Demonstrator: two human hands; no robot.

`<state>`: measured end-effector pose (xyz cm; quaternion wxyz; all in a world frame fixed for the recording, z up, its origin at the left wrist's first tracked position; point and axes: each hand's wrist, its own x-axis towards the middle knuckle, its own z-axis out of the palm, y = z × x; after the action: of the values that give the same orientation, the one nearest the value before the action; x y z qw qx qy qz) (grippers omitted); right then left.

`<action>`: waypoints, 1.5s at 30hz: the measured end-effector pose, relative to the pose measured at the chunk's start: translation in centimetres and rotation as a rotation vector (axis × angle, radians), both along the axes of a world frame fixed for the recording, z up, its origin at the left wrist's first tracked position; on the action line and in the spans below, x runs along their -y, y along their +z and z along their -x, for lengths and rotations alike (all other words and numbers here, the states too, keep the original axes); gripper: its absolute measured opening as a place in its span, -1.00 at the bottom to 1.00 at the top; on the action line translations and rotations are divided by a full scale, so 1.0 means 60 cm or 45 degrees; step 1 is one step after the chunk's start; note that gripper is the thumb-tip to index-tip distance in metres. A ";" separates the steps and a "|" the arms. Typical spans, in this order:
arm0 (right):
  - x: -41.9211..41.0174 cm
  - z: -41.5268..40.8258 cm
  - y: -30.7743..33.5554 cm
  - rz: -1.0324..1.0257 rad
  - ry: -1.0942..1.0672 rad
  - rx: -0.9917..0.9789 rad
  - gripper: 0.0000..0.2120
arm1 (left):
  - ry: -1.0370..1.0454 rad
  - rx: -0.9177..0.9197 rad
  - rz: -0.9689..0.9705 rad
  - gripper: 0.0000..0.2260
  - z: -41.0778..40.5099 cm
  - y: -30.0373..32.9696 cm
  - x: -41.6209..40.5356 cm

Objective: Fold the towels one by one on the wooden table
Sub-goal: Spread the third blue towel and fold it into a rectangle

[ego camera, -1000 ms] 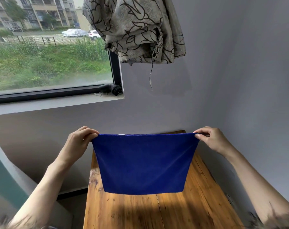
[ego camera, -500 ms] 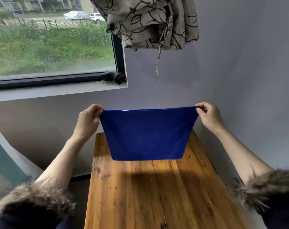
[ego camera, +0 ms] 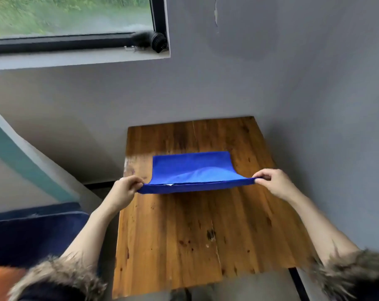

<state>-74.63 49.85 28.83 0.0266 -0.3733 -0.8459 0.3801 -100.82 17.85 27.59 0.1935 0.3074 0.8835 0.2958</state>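
Note:
A blue towel [ego camera: 192, 170], folded double, lies partly on the wooden table [ego camera: 195, 231]. Its far edge rests flat on the wood while its near edge is stretched taut a little above the surface. My left hand [ego camera: 124, 190] pinches the near left corner. My right hand [ego camera: 273, 183] pinches the near right corner. A small white tag shows at the near edge, left of centre.
The table stands against a grey wall, in a corner with the wall on the right. A window sill with a black brush-like object [ego camera: 153, 41] is up left. A dark blue cushion [ego camera: 32, 231] sits left of the table. Fur-trimmed sleeves frame the bottom.
The towel hung upright in the air between both hands; now it has come down, its far part laid on the table. The view has tilted downward.

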 end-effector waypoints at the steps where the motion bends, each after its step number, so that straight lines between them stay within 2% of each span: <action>1: 0.013 -0.016 -0.019 0.050 0.020 0.092 -0.85 | -0.023 0.075 0.074 -0.87 -0.016 -0.019 0.013; 4: 0.042 -0.060 -0.061 0.198 0.072 0.314 -0.75 | -0.120 0.254 0.247 -0.83 -0.058 -0.062 0.048; 7: 0.063 -0.086 -0.079 0.349 0.115 0.514 -0.82 | -0.200 0.360 0.369 -0.82 -0.084 -0.087 0.070; 10: 0.067 -0.095 -0.089 0.439 0.083 0.549 -0.87 | -0.201 0.408 0.398 -0.82 -0.093 -0.099 0.079; 15: 0.059 -0.072 -0.095 0.609 -0.137 0.370 -0.91 | -0.042 0.378 0.225 -0.81 -0.074 -0.100 0.058; 20: 0.032 -0.018 -0.108 0.859 -0.451 0.046 -0.93 | 0.067 0.319 0.100 -0.82 -0.026 -0.110 0.004; 25: -0.007 0.035 -0.157 0.912 -0.588 -0.098 -0.91 | 0.066 0.267 0.136 -0.81 0.034 -0.143 -0.052; 29: -0.029 0.068 -0.209 0.917 -0.681 -0.122 -0.88 | 0.070 0.261 0.153 -0.82 0.066 -0.181 -0.087; 36: -0.049 0.094 -0.282 0.736 -0.695 -0.079 -0.86 | 0.088 0.268 0.221 -0.83 0.091 -0.251 -0.110; 41: -0.052 0.108 -0.326 0.591 -0.741 -0.091 -0.85 | 0.146 0.126 0.209 -0.84 0.094 -0.290 -0.123; 43: -0.047 0.108 -0.339 0.366 -0.727 0.012 -0.90 | 0.199 0.057 0.199 -0.84 0.091 -0.304 -0.121; 45: -0.030 0.105 -0.340 -0.051 -0.674 0.078 -0.78 | 0.254 -0.037 0.164 -0.78 0.077 -0.310 -0.116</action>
<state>-80.95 51.66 8.46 0.1069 -0.5921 -0.7266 0.3317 -105.43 24.80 9.01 0.1695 0.2091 0.9296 0.2516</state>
